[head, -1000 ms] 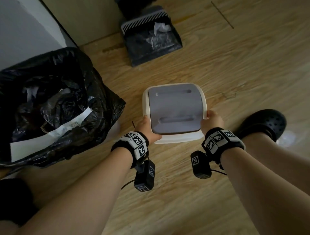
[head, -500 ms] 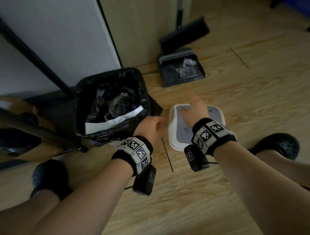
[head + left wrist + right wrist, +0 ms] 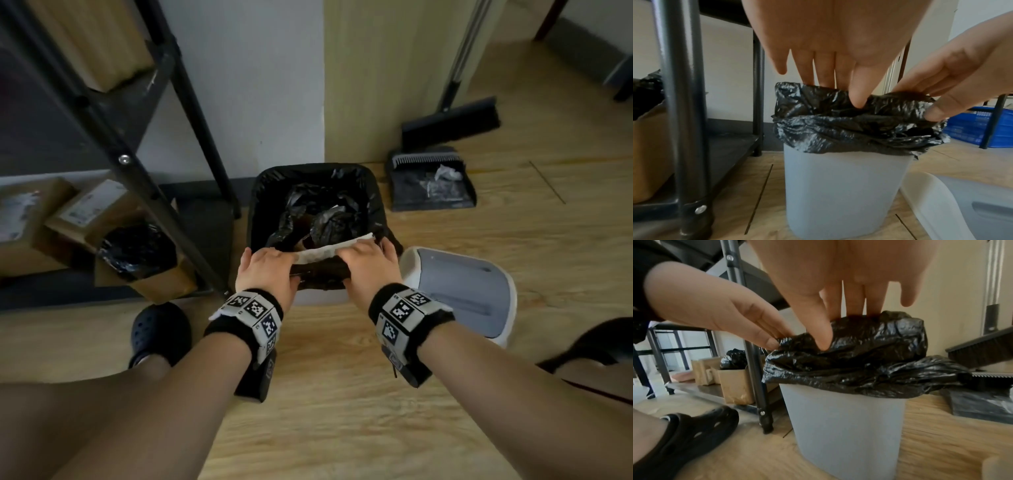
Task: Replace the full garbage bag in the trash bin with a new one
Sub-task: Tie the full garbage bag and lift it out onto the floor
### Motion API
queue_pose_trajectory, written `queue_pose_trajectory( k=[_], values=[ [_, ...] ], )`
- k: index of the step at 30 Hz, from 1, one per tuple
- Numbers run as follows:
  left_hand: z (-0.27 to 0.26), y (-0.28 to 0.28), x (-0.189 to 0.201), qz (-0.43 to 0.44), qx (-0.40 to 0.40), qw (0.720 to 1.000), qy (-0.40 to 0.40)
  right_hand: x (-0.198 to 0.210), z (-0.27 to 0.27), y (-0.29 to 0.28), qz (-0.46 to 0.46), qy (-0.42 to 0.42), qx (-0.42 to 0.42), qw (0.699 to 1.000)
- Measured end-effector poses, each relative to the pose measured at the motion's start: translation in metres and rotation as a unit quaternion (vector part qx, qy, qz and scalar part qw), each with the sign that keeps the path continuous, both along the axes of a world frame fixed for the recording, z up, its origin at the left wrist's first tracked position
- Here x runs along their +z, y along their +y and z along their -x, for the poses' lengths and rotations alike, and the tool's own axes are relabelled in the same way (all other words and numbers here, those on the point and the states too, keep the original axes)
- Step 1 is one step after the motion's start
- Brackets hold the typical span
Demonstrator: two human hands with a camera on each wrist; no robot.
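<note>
The pale grey trash bin (image 3: 838,186) stands on the wooden floor, lined with a full black garbage bag (image 3: 318,212) whose edge is folded over the rim. Crumpled black plastic and a strip of white paper (image 3: 329,251) lie inside. My left hand (image 3: 270,263) pinches the bag's near edge, fingers inside and thumb outside, as the left wrist view shows. My right hand (image 3: 368,262) pinches the same edge just to the right, thumb on the outer fold (image 3: 869,363). The bin's grey and white lid (image 3: 459,291) lies on the floor at the right.
A black metal rack (image 3: 113,137) with cardboard boxes (image 3: 85,212) stands left of the bin. A dustpan (image 3: 431,185) and a broom (image 3: 448,123) sit behind it on the right. My black clogs (image 3: 157,332) are on the floor near the bin. A blue crate (image 3: 970,128) stands farther off.
Both hands have let go of the lid, which now lies on the floor, and moved left to the bin's near rim, where they took hold of the bag's edge.
</note>
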State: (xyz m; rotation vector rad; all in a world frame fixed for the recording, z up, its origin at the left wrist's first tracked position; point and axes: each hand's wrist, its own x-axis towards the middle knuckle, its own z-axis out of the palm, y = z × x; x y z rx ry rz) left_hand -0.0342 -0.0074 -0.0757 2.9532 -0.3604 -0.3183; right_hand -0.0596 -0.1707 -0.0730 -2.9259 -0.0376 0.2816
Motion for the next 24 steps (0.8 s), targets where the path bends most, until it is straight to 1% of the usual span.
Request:
queue_pose_trajectory(
  k=[2,4,7,10,13,15,16,18,20,21,22,23,24],
  values=[
    [-0.002,0.002,-0.003,0.003,0.002,1.0,0.01,-0.003,-0.003,0.002,0.014,0.001,0.0,1.0],
    [-0.004,0.002,-0.002,0.015,0.001,1.0,0.015,-0.004,-0.004,0.002,-0.003,0.0,-0.008,1.0],
    [-0.002,0.004,0.001,0.008,-0.013,1.0,0.023,-0.004,-0.004,-0.001,-0.025,-0.012,-0.01,1.0],
    [0.005,0.008,0.004,0.002,-0.019,0.999,0.036,-0.003,0.001,-0.003,-0.024,-0.017,0.002,1.0],
    [0.019,0.012,0.005,0.001,-0.029,0.998,0.049,0.0,0.013,0.0,-0.019,-0.002,0.008,1.0],
    [0.027,0.017,0.003,0.005,-0.038,0.998,0.051,0.002,0.022,0.0,-0.042,0.008,0.008,0.999],
    [0.03,0.02,0.002,0.005,-0.041,0.998,0.055,0.003,0.028,-0.001,-0.08,0.004,0.0,0.997],
    [0.036,0.026,0.0,0.002,-0.049,0.997,0.067,0.005,0.039,-0.002,-0.183,-0.039,-0.056,0.981],
    [0.04,0.033,-0.001,0.0,-0.058,0.995,0.08,0.009,0.045,-0.006,-0.231,-0.096,-0.156,0.955],
    [0.04,0.037,-0.003,0.008,-0.064,0.995,0.081,0.01,0.046,-0.01,-0.242,-0.101,-0.218,0.94],
    [0.039,0.041,-0.005,0.027,-0.06,0.995,0.077,0.01,0.046,-0.015,-0.256,-0.095,-0.279,0.921],
    [0.038,0.044,-0.006,0.065,-0.041,0.995,0.063,0.009,0.044,-0.02,-0.268,-0.072,-0.335,0.9],
    [0.037,0.045,-0.005,0.112,0.0,0.993,0.04,0.006,0.041,-0.027,-0.28,-0.035,-0.382,0.88]
  ],
)
